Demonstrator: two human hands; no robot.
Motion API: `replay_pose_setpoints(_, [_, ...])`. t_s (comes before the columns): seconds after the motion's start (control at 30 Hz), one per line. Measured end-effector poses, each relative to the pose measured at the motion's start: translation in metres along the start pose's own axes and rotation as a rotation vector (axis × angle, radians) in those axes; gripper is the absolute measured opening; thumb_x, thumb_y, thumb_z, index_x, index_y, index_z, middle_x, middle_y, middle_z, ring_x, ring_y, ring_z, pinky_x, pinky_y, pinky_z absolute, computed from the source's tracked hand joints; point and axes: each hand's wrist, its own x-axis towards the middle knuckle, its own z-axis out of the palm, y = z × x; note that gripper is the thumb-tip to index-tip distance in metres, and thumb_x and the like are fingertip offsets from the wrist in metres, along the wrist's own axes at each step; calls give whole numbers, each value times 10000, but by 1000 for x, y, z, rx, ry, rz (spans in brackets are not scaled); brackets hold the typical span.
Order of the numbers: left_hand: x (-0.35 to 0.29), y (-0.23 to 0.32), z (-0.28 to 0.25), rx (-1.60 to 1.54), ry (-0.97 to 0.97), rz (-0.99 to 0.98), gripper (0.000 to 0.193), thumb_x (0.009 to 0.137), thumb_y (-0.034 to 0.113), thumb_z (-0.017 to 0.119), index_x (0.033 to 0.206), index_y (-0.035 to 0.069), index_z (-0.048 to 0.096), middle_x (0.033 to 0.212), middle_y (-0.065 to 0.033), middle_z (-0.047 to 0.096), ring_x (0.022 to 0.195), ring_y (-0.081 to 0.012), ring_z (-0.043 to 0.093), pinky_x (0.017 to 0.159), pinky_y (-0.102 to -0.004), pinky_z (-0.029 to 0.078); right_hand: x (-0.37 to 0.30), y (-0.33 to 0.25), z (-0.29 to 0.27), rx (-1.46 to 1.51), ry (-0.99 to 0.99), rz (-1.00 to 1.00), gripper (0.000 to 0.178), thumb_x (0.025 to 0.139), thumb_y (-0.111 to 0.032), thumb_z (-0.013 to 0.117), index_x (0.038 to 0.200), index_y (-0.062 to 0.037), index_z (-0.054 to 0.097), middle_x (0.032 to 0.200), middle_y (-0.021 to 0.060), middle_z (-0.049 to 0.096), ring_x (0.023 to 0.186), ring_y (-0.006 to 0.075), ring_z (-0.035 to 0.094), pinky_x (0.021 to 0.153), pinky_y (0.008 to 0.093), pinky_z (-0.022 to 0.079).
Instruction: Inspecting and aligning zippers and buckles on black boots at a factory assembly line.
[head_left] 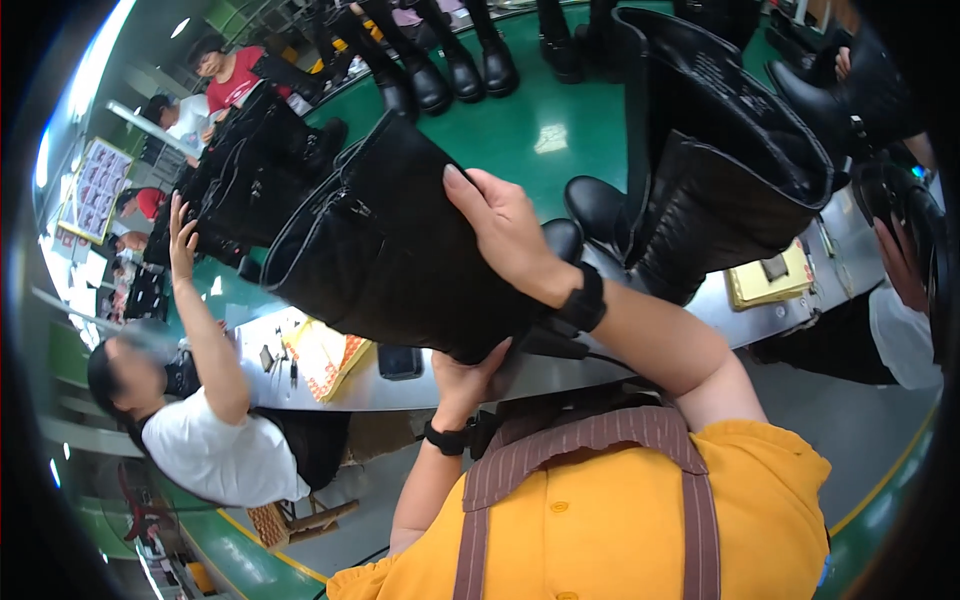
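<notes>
A tall black boot lies tilted in front of me, its opening turned to the left, with a zipper along the upper side. My right hand grips it from the right, the thumb on the dark leather and other fingers partly hidden. From below, my left hand holds the boot near its lower end; most of its fingers are behind the leather. Just right of my right hand, another tall black boot stands with its wide shaft gaping, apart from the one I hold.
Several black boots stand along the far side of the green table surface. On the metal edge near me lie a phone, a paper-covered block and a yellow pad. A co-worker in white reaches up at left.
</notes>
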Motion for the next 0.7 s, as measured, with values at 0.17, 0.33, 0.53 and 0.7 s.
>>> replay_pose_setpoints(0.17, [-3, -9, 3, 51, 72, 8, 563, 664, 57, 844, 1132, -33, 544, 1088, -118, 643, 991, -193, 620, 887, -310, 484, -9, 0, -14, 33, 23, 3, 409, 976, -341, 503, 864, 31, 632, 666, 90, 566, 672, 139, 539, 689, 291, 455])
replay_pose_setpoints(0.33, [-8, -10, 16, 162, 180, 23, 828, 647, 101, 856, 1292, -49, 360, 1263, -175, 498, 1139, -252, 520, 990, -351, 408, -89, -42, -71, -624, -161, -562, 147, 871, -143, 637, 930, -9, 625, 826, 103, 637, 736, 208, 613, 654, 279, 443])
replay_pose_setpoints(0.53, [-16, 10, 32, 219, 522, 1002, 668, 731, 62, 735, 1270, -19, 349, 1165, -180, 472, 1037, -292, 494, 959, -418, 393, -172, -38, -181, -806, 305, -700, 496, 690, -198, 799, 997, -53, 439, 888, 67, 475, 745, 191, 440, 708, 302, 375])
replay_pose_setpoints(0.7, [21, 5, 117, 71, -451, 108, 267, 896, 114, 612, 1111, -5, 509, 769, -93, 593, 635, -157, 566, 571, -290, 465, -166, 4, -206, -839, 294, -142, 751, 675, -238, 851, 1240, 15, 424, 1195, 121, 522, 1111, 221, 500, 991, 376, 376])
